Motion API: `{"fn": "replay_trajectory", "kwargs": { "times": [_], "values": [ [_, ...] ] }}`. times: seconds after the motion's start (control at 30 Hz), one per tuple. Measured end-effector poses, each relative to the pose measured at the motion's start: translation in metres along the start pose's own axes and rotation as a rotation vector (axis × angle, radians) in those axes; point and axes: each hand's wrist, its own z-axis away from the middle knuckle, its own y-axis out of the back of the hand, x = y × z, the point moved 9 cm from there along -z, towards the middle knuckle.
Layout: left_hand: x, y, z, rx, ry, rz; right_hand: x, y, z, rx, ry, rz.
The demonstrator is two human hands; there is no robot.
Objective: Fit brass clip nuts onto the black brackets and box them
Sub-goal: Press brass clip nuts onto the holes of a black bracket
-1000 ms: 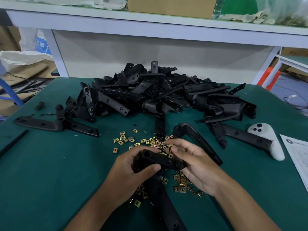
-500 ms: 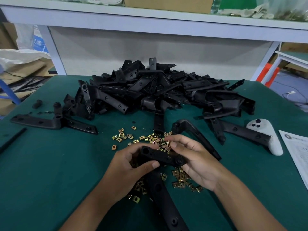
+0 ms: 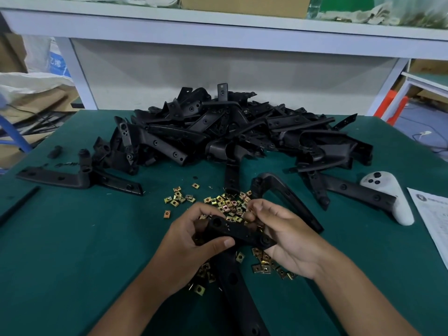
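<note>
Since the frame one second earlier, the right hand [image 3: 288, 236] has lifted its fingertips off the top of the held bracket [image 3: 238, 232] and drawn them together above its right end; the left hand [image 3: 194, 241] has kept its grip. The left hand curls round the bracket's left end, thumb pressed along the near edge. The right hand supports the right end from beneath, its thumb and forefinger bunched together; whether a nut sits between them cannot be made out, as the fingertips are blurred. The bracket is matt black moulded plastic, an angled bar with round holes, held just above the green felt-like table [image 3: 72, 238]; its long leg runs toward the viewer and is cut off at the lower edge. Loose brass clip nuts [image 3: 226, 202], small, square and shiny with a centre hole, lie scattered beneath and beyond the hands, some hidden by them. Behind rises a tangled pile of brackets [image 3: 242, 132], individual pieces hard to separate. A white controller [image 3: 390, 195] lies to the right, beside a paper sheet [image 3: 431, 219] cut off by the frame.
</note>
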Motion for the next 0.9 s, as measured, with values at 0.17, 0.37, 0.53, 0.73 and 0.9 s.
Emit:
{"fn": "replay_trajectory", "kwargs": {
  "times": [0.17,0.37,0.53,0.73,0.9],
  "values": [
    [0.0002,0.0003,0.0005,-0.015,-0.003,-0.012,0.0043,0.0050,-0.0011,0.007,-0.065,-0.178],
    [0.0017,-0.0002,0.0008,-0.011,0.009,-0.017,0.0013,0.0071,-0.0020,0.052,-0.033,-0.034],
    [0.0026,-0.0005,0.0010,-0.014,0.007,-0.011,0.0031,0.0099,-0.0015,0.072,-0.049,0.044],
    [0.0015,0.0004,0.0006,-0.003,0.009,-0.022,0.0025,0.0093,0.0003,0.034,-0.054,0.053],
    [-0.0005,0.0016,0.0009,-0.004,0.018,-0.020,-0.0046,0.0048,-0.0005,-0.023,-0.063,0.157]
  ]
}}
